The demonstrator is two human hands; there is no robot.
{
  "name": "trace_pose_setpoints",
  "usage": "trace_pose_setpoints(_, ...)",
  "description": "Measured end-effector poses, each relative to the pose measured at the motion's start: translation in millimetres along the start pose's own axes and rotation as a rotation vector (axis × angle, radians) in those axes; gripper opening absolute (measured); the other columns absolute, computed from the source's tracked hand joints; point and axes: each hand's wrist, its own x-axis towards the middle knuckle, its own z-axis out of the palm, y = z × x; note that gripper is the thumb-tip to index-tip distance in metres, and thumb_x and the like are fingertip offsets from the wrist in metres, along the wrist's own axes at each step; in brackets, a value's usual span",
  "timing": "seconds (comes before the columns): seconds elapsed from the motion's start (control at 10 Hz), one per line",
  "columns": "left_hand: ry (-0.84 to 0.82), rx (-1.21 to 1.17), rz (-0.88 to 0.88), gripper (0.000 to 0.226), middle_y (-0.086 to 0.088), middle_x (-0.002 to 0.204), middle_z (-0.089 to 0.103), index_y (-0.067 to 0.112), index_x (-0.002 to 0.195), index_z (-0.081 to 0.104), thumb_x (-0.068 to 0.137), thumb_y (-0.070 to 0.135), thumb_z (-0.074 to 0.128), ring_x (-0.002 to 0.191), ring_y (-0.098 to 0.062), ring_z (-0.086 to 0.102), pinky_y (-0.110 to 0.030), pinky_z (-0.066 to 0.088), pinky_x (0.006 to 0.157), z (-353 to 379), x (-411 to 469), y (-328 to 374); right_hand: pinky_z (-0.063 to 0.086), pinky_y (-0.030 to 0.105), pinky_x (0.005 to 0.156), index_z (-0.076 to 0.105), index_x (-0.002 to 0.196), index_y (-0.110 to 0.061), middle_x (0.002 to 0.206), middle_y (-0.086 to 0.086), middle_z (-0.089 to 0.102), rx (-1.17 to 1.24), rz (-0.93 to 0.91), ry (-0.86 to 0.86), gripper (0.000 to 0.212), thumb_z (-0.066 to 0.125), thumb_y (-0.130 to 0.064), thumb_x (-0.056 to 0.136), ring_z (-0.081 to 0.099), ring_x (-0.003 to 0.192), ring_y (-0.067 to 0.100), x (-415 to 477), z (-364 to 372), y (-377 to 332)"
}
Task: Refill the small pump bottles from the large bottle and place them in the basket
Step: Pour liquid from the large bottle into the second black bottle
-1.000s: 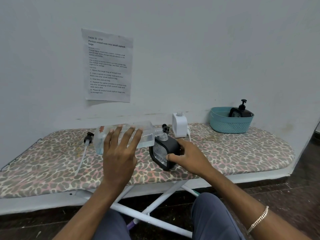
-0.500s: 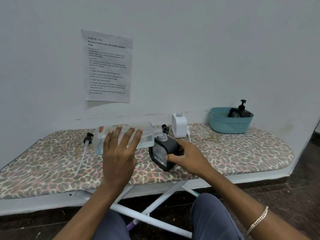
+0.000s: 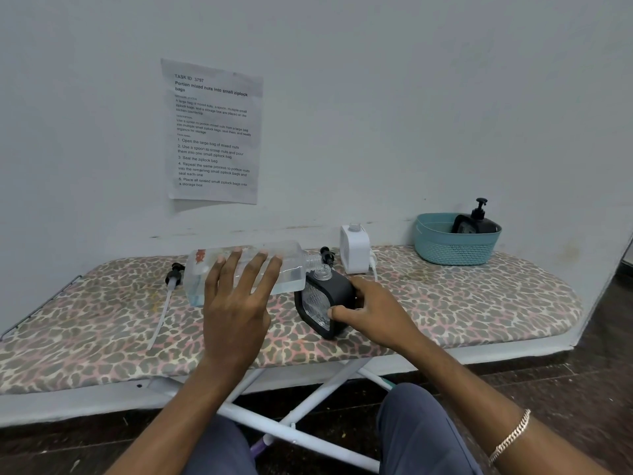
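Unmoved: left hand (image 3: 236, 303) grips large bottle (image 3: 200, 272) midway, neck over small bottle (image 3: 317, 305).

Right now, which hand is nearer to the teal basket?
Right. The right hand grips the small black bottle left of the teal basket; the left hand holds the large bottle farther left.

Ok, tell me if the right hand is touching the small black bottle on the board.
Touching. The head view shows the right hand gripping the small black bottle: thumb on its front face, fingers round its far side.
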Motion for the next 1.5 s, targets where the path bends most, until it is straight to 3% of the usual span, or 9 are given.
trace_pose_setpoints(0.2, 0.0, -0.001, 0.003, 0.078, -0.014, 0.136, 0.068, 0.012, 0.14, 0.066, 0.069, -0.02, 0.072, 0.133, -0.045, 0.056, -0.057, 0.035, 0.116, -0.7, 0.2, 0.5, 0.06, 0.034, 0.086, 0.068, 0.124, -0.025, 0.11, -0.009, 0.074, -0.004, -0.001, 0.0, 0.042, 0.079, -0.037, 0.085, 0.07, 0.097, 0.008, 0.0, -0.1, 0.3)
trace_pose_setpoints(0.5, 0.0, -0.001, 0.004, 0.078, -0.014, 0.137, 0.068, 0.012, 0.14, 0.066, 0.069, -0.02, 0.071, 0.134, -0.045, 0.056, -0.057, 0.035, 0.117, -1.1, 0.3, 0.5, 0.057, 0.029, 0.083, 0.067, 0.126, -0.024, 0.111, -0.01, 0.074, -0.001, 0.005, -0.004, 0.044, 0.079, -0.037, 0.085, 0.069, 0.098, 0.006, 0.9, 0.4, 0.7)
trace_pose_setpoints(0.8, 0.0, 0.001, 0.008, 0.079, -0.014, 0.135, 0.068, 0.012, 0.139, 0.067, 0.067, -0.02, 0.072, 0.133, -0.045, 0.056, -0.055, 0.033, 0.117, -2.5, 0.5, 0.3, 0.06, 0.037, 0.088, 0.067, 0.123, -0.026, 0.111, -0.01, 0.074, -0.007, 0.015, -0.004, 0.043, 0.079, -0.04, 0.084, 0.07, 0.099, 0.009, 0.4, 0.6, 0.9)
trace_pose_setpoints(1.5, -0.019, -0.01, 0.007, 0.081, -0.014, 0.138, 0.067, 0.012, 0.141, 0.065, 0.067, -0.02, 0.072, 0.133, -0.045, 0.056, -0.056, 0.033, 0.117, -2.9, 0.4, 0.5, 0.059, 0.036, 0.088, 0.067, 0.125, -0.026, 0.112, -0.009, 0.074, -0.004, 0.008, -0.007, 0.045, 0.078, -0.04, 0.084, 0.069, 0.1, 0.008, 0.0, 0.5, 0.0)
